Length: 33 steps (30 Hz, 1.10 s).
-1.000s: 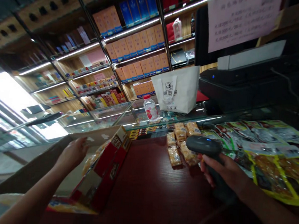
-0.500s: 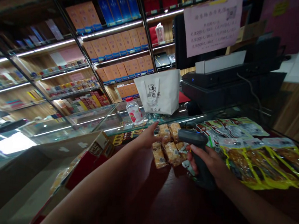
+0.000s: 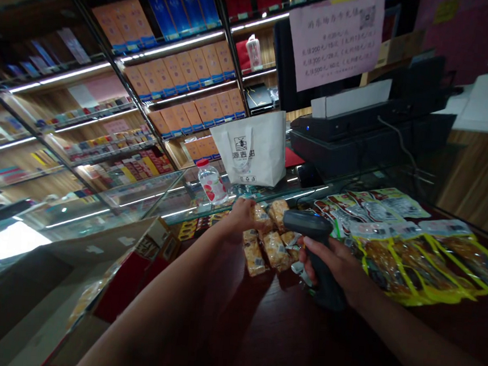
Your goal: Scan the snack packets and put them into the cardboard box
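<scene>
My right hand point(image 3: 335, 265) is wrapped round the grip of a dark barcode scanner point(image 3: 308, 225), its head over the right side of a group of clear-wrapped pastries point(image 3: 275, 251). At the far left of that group, my left hand point(image 3: 241, 214) has its fingers closed on the edge of one wrapped pastry point(image 3: 261, 216); its fingertips are partly hidden. Small dark labels show on several wrappers. Beneath the scanner, a small silvery-green packet point(image 3: 300, 272) is half covered by my right hand.
Yellow-edged food packs point(image 3: 416, 261) lie on the right, with more flat packets point(image 3: 378, 206) behind. A white bag point(image 3: 251, 149) and a red-capped bottle point(image 3: 210, 182) stand at the back. An open carton point(image 3: 43, 279) is at left. A printer point(image 3: 351, 124) sits behind.
My left hand has closed from spread fingers onto the far-left wrapped pastry. The scanner stays in my right hand over the pastries. The view has shifted slightly.
</scene>
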Motion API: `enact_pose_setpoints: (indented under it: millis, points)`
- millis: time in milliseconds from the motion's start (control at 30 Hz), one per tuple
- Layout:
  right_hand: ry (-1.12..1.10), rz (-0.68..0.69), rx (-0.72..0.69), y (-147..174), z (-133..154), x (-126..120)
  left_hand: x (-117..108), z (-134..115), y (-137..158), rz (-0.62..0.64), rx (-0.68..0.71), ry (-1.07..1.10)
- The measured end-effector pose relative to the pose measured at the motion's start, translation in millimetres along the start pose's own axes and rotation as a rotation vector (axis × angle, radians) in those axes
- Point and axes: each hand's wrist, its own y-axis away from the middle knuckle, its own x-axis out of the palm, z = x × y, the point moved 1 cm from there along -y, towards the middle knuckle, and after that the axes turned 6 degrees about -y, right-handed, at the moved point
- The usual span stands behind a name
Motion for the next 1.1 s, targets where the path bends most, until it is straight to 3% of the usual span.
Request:
enact_pose_setpoints:
  millis: [167, 367, 533, 767, 900, 1100]
  points:
    - [0.032, -0.006, -0.010, 1, 1, 3, -3, -17, 49, -0.138, 0.038, 0.094]
    - [0.115, -0.037, 0.010, 6, -2, 7, 18, -53, 119, -0.261, -0.054, 0.590]
    - [0.177, 0.036, 0.025, 9, -3, 10, 29, -76, 144, -0.206, -0.173, 0.989]
    - [0.090, 0.065, 0.076, 12, -1, 9, 18, -52, 157, -0.222, -0.342, 1.254]
    - [0.057, 0.099, 0.104, 13, -3, 11, 23, -38, 163, -0.180, -0.448, 1.406]
    - [0.064, 0.100, 0.151, 14, -6, 13, 27, -29, 167, -0.163, -0.500, 1.509]
